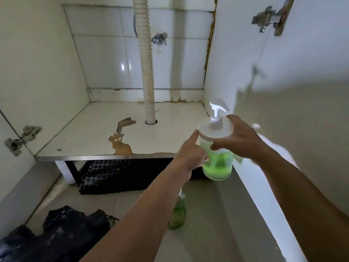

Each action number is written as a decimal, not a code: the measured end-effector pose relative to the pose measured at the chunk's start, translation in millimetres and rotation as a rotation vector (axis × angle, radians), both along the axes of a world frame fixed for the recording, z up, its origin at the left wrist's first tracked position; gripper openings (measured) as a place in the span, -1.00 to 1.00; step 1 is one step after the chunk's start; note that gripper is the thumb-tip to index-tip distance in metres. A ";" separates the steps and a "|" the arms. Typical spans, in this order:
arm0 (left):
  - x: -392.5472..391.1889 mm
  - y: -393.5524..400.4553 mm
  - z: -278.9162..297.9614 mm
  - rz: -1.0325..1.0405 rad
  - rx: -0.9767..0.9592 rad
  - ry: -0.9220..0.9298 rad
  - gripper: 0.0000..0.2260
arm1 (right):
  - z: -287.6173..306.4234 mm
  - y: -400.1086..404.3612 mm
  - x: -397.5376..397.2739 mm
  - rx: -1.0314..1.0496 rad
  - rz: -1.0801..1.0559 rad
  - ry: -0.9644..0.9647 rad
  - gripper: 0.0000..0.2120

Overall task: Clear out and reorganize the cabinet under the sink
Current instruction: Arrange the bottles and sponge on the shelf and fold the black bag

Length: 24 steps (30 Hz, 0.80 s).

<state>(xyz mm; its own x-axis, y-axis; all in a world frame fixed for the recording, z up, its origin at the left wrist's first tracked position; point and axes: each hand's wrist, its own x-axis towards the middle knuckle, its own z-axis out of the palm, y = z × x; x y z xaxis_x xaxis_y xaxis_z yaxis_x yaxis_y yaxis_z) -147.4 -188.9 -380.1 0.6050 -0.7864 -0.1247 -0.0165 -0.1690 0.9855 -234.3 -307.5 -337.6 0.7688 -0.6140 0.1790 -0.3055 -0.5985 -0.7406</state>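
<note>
Pump bottle (216,163) of green liquid: both hands, left (190,156) and right (239,138), grip it.

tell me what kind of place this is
Most likely the open cabinet under a sink: a ribbed drain hose drops through the peeling cabinet floor, a water valve sits on the tiled back wall, and door hinges flank it.

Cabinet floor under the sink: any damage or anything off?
Yes. The cabinet floor has its white surface peeled away in brown patches left of the corrugated drain hose, down to the front edge. The back wall's base also looks chipped.
</note>
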 end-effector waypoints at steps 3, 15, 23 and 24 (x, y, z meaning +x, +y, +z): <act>24.0 -4.7 5.6 -0.007 -0.082 -0.063 -0.25 | 10.7 -10.3 19.4 0.029 -0.020 -0.119 -0.44; 92.8 -71.8 -44.9 0.083 0.028 -0.391 -0.16 | -50.5 -62.0 115.8 -0.085 -0.088 -0.261 -0.32; 129.8 -141.6 -52.9 0.223 0.133 -0.531 -0.15 | -51.8 -111.6 168.8 -0.197 -0.135 -0.096 -0.28; 137.2 -147.6 -50.3 0.205 0.164 -0.534 -0.14 | -49.6 -117.3 174.3 -0.211 -0.150 -0.063 -0.27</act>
